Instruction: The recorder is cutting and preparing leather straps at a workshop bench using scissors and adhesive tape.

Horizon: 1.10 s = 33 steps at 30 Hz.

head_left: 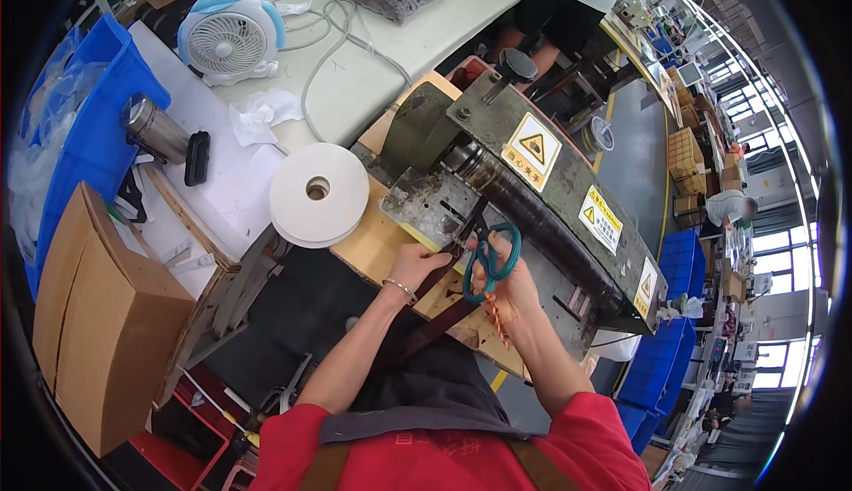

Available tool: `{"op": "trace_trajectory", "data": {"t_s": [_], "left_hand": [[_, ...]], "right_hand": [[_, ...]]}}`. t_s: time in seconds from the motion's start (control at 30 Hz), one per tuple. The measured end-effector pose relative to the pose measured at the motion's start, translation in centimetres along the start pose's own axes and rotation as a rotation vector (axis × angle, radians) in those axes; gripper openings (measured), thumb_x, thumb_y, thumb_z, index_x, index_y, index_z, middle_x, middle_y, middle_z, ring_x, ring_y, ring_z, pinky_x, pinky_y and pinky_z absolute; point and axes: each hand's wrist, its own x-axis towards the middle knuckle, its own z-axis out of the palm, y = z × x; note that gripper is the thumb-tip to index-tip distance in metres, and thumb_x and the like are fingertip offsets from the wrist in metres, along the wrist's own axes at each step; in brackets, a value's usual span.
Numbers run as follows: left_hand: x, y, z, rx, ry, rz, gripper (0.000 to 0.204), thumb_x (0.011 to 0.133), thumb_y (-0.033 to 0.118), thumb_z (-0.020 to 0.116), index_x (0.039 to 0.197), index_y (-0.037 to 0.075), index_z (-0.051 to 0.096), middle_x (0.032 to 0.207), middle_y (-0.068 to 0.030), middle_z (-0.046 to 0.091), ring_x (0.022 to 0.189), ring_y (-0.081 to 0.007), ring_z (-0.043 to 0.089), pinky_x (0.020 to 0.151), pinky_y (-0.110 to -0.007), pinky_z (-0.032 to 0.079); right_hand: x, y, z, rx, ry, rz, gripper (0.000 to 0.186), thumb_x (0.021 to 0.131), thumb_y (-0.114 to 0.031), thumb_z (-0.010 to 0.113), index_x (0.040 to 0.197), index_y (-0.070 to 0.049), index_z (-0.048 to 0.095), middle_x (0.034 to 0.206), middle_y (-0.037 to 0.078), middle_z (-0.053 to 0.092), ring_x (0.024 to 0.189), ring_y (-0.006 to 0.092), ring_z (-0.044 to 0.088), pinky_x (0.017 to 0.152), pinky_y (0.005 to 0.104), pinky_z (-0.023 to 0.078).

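Observation:
My left hand (417, 269) is closed on a dark maroon strip (432, 318) at the front edge of the machine's metal plate (415, 209). My right hand (508, 282) grips the teal-handled scissors (497, 256), which have an orange cord dangling from them. Their dark blades point away from me, across the strip just right of my left hand. Beyond both hands lies the green roller machine (568, 202), with a long dark roller and warning stickers.
A white roll (302, 207) rests left of the machine. Further left are a fan (222, 38), steel flask (155, 127), blue bin (80, 100) and cardboard box (115, 313). A co-worker's legs (543, 20) show behind the machine. Blue crates (674, 269) line the right aisle.

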Motion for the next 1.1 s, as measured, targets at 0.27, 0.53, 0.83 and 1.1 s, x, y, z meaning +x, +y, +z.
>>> {"op": "trace_trajectory", "data": {"t_s": [0.27,0.53,0.83,1.1], "left_hand": [[-2.6,0.7,-2.6,0.221,-0.159,-0.162,0.012,0.079,0.012,0.057,0.076,0.0,0.056,0.061,-0.0044,0.056,0.047,-0.0093,0.052,0.045,-0.021,0.043],[-2.2,5.9,5.9,1.335,-0.072,1.265,0.023,0.066,0.013,0.061,0.088,0.006,0.057,0.083,-0.008,0.058,0.086,-0.0265,0.051,0.078,-0.036,0.038],[8.9,6.3,11.4,1.647,-0.612,1.312,0.035,0.066,0.02,0.063,0.098,0.009,0.052,0.098,-0.0124,0.053,0.099,-0.0316,0.048,0.082,-0.041,0.039],[13.6,4.3,11.4,1.65,-0.524,1.214,0.031,0.078,0.022,0.046,0.105,0.009,0.051,0.11,-0.0131,0.051,0.104,-0.0309,0.046,0.089,-0.04,0.035]], "right_hand": [[-7.3,3.0,-4.2,-0.632,-0.146,-0.185,0.038,0.079,-0.018,0.053,0.11,-0.001,0.042,0.056,0.002,0.05,0.046,0.0073,0.048,0.039,0.018,0.035],[-11.9,5.1,-14.1,-1.137,0.239,-0.378,0.051,0.069,-0.014,0.06,0.115,-0.002,0.041,0.055,0.003,0.049,0.047,0.0077,0.047,0.044,0.0221,0.036],[-15.3,6.2,-16.5,-1.2,0.333,-0.466,0.049,0.066,-0.014,0.061,0.111,-0.003,0.045,0.049,0.004,0.046,0.042,0.0091,0.045,0.041,0.0224,0.033],[-15.9,7.1,-17.9,-1.051,0.381,-0.411,0.049,0.066,-0.013,0.061,0.111,-0.002,0.044,0.051,0.003,0.05,0.045,0.0058,0.047,0.043,0.0202,0.036]]}}
